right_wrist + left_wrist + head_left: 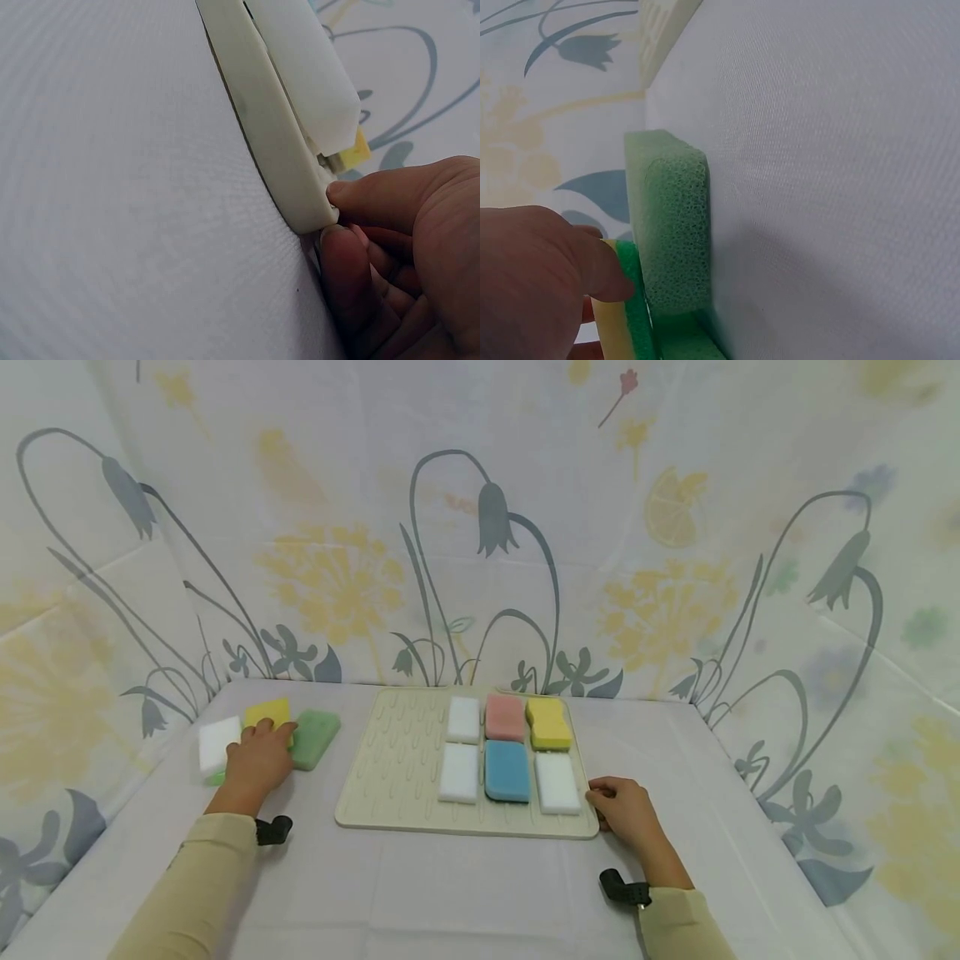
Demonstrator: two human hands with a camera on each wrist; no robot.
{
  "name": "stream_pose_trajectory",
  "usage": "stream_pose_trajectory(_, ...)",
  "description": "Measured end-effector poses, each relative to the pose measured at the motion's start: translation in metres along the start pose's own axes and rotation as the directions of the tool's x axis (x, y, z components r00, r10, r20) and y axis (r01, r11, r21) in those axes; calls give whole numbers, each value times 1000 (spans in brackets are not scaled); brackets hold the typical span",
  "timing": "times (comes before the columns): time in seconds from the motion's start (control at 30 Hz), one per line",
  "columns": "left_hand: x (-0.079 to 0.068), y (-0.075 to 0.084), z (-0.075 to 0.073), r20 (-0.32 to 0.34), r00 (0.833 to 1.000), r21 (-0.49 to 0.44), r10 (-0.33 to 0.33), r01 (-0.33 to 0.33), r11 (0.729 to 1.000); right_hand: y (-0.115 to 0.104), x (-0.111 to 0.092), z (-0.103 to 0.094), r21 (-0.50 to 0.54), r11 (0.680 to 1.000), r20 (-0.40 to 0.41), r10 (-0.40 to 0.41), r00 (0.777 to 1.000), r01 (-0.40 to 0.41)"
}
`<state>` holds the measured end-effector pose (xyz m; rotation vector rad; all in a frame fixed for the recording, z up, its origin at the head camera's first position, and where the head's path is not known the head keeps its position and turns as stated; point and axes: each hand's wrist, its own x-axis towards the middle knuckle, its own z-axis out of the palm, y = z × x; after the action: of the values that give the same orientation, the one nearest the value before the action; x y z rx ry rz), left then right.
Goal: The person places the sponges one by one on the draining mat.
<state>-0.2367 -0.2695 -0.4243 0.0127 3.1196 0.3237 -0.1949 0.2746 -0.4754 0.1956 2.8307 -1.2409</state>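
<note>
My left hand [258,758] grips a yellow sponge [267,712] with a green scouring layer, thumb on the green side in the left wrist view. Right beside it lies a green sponge [675,225], and to its left a white sponge [219,743] with green showing beneath. My right hand [626,812] pinches the front right corner of a cream ribbed drying mat [390,777], thumb on top of its rim and a fingertip at the edge. On the mat's right half, several sponges stand in two rows, among them a pink [506,717] and a blue one [507,771].
A white cloth [442,893] covers the table, and a flower-printed sheet [360,485] hangs behind and at both sides. In the mat's back right corner sits a wavy yellow sponge [550,724]. A white sponge [558,783] lies close to the right hand.
</note>
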Motion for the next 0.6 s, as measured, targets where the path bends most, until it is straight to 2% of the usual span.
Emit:
stream_pose_trajectory(0.3, -1, -2, 1, 17, 999, -9, -28, 28, 1000, -1, -1, 1, -5, 1000, 6, 4, 1000, -4)
stream_pose_trajectory(0.6, 0, -2, -1, -17, 1000, 3, 19, -19, 1000, -2, -1, 0, -3, 1000, 0, 7, 1000, -7)
